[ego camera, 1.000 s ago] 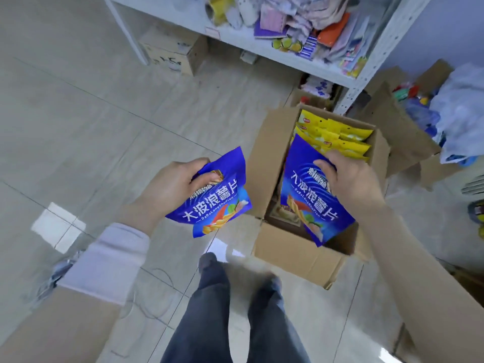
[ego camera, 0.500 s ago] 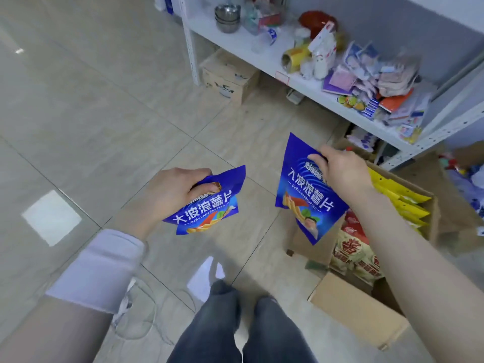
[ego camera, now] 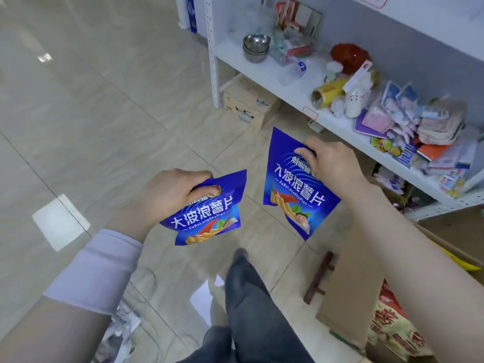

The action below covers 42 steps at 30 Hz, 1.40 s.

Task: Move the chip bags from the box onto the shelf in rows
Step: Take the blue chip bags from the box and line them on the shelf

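Note:
My left hand (ego camera: 171, 193) grips a blue chip bag (ego camera: 209, 216) by its top, held over the tiled floor. A second blue chip bag (ego camera: 290, 187) hangs from my right hand (ego camera: 332, 163), which grips its upper right corner. The cardboard box (ego camera: 348, 292) stands at the lower right, mostly behind my right forearm; a red and yellow bag (ego camera: 392, 326) and a yellow bag (ego camera: 458, 260) show inside it. The white shelf (ego camera: 296, 100) runs along the upper right, above and beyond both bags.
The shelf board carries steel bowls (ego camera: 255, 48), a red object (ego camera: 348, 56), a yellow roll (ego camera: 327, 91) and several small packets (ego camera: 432, 127). A small carton (ego camera: 248, 103) sits under the shelf. My legs (ego camera: 251, 310) are at the bottom centre, a dark wooden piece (ego camera: 319, 279) beside the box.
My view has swung left and up from the box toward the shelf. Both hands have carried their blue bags away from the box, the right bag fully out of it.

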Available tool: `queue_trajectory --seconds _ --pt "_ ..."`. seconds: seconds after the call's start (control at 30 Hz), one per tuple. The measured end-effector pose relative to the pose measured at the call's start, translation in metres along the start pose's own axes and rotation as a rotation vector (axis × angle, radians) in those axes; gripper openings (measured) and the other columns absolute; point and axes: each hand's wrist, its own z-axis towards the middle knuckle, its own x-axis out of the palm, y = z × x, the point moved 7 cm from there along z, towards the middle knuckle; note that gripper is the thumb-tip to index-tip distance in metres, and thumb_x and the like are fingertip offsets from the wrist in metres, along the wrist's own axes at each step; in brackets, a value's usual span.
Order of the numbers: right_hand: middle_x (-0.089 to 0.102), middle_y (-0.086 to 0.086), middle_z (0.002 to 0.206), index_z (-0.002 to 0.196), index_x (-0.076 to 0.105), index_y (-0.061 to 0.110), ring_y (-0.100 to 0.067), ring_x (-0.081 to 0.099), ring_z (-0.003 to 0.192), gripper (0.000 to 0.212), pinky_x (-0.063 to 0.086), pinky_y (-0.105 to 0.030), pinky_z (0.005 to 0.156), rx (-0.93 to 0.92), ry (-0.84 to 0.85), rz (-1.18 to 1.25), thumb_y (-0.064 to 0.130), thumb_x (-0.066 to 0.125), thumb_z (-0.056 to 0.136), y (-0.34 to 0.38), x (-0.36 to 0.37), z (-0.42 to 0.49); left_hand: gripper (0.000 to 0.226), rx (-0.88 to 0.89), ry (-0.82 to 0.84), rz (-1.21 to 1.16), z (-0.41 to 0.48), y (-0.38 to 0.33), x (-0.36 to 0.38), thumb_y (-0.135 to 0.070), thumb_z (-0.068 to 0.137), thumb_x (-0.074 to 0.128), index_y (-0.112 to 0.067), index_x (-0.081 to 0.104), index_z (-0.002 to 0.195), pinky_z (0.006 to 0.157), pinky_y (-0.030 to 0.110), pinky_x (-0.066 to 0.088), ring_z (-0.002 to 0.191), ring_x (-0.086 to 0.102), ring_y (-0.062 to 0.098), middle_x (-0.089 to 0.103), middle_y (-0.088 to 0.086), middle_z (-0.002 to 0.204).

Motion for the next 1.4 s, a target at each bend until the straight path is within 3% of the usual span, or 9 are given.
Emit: queue_trajectory --seconds 0.3,0.43,0.57,0.67,0.8,0.97,1.03,1.23,1.4 --pt "0.065 -0.024 0.073 0.095 0.059 -0.002 -0.040 0.061 0.065 0.032 0.035 -0.031 0.054 -0.070 -0.143 -0.038 0.029 0.053 0.093 -0.023 -0.042 0.148 0.058 0.106 -0.075 0.100 0.133 0.015 -0.099 -0.065 0.073 0.026 -0.021 0.055 0.097 0.050 0.014 0.032 0.065 0.051 0.012 0.068 0.002 0.088" --pt "0.065 -0.023 0.083 0.101 0.057 0.001 -0.040 0.060 0.078 0.034 0.035 -0.035 0.059 -0.012 -0.113 -0.071 0.033 0.045 0.095 -0.038 -0.059 0.211 0.057 0.142 -0.130 0.160 0.191 0.021 -0.141 -0.068 0.082 0.027 -0.023 0.056 0.101 0.056 0.023 0.037 0.068 0.052 0.015 0.067 0.002 0.086" --pt "0.067 -0.021 0.090 0.106 0.058 0.003 -0.039 0.060 0.082 0.035 0.045 -0.039 0.065 0.017 -0.156 -0.093 0.034 0.043 0.096 -0.051 -0.084 0.272 0.072 0.273 -0.197 0.117 0.258 0.027 -0.178 -0.075 0.069 0.014 -0.024 0.056 0.098 0.057 0.016 0.038 0.067 0.059 0.014 0.068 -0.001 0.082" --pt "0.068 -0.018 0.094 0.110 0.058 0.006 -0.035 0.062 0.082 0.034 0.050 -0.040 0.068 0.024 -0.211 -0.078 0.034 0.045 0.095 -0.057 -0.105 0.316 0.067 0.329 -0.168 0.157 0.311 0.028 -0.206 -0.073 0.076 0.018 -0.024 0.056 0.101 0.056 0.012 0.033 0.065 0.050 0.008 0.068 -0.002 0.087" --pt "0.068 -0.016 0.094 0.109 0.057 0.007 -0.032 0.063 0.079 0.036 0.042 -0.030 0.062 0.075 -0.256 -0.104 0.037 0.044 0.094 -0.065 -0.132 0.376 0.035 0.400 -0.127 0.231 0.375 0.029 -0.252 -0.052 0.094 0.036 -0.023 0.053 0.103 0.053 0.009 0.027 0.071 0.044 0.011 0.065 0.000 0.096" --pt "0.069 -0.014 0.091 0.105 0.057 0.007 -0.032 0.063 0.076 0.034 0.040 -0.029 0.061 0.140 -0.311 -0.142 0.038 0.045 0.093 -0.078 -0.168 0.442 0.029 0.497 -0.114 0.298 0.448 0.031 -0.306 -0.052 0.093 0.035 -0.025 0.048 0.097 0.055 0.018 0.032 0.078 0.055 0.015 0.065 0.000 0.099" --pt "0.069 -0.015 0.092 0.105 0.057 0.006 -0.032 0.063 0.076 0.035 0.042 -0.030 0.062 0.158 -0.332 -0.151 0.037 0.046 0.093 -0.084 -0.180 0.465 0.028 0.534 -0.107 0.315 0.473 0.030 -0.324 -0.052 0.093 0.034 -0.026 0.044 0.095 0.055 0.015 0.031 0.081 0.056 0.015 0.064 0.000 0.099" --pt "0.068 -0.017 0.097 0.108 0.056 0.004 -0.035 0.063 0.081 0.036 0.051 -0.043 0.070 0.179 -0.373 -0.169 0.036 0.048 0.092 -0.109 -0.208 0.524 0.037 0.595 -0.162 0.303 0.537 0.021 -0.374 -0.053 0.093 0.034 -0.024 0.046 0.112 0.055 0.007 0.029 0.080 0.054 0.009 0.062 -0.005 0.101" --pt "0.068 -0.018 0.099 0.107 0.057 0.004 -0.035 0.064 0.081 0.036 0.052 -0.041 0.068 0.163 -0.428 -0.180 0.035 0.051 0.091 -0.147 -0.232 0.572 0.036 0.640 -0.201 0.360 0.591 0.004 -0.406 -0.055 0.091 0.032 -0.025 0.043 0.108 0.058 0.006 0.032 0.087 0.061 0.009 0.063 -0.005 0.113"
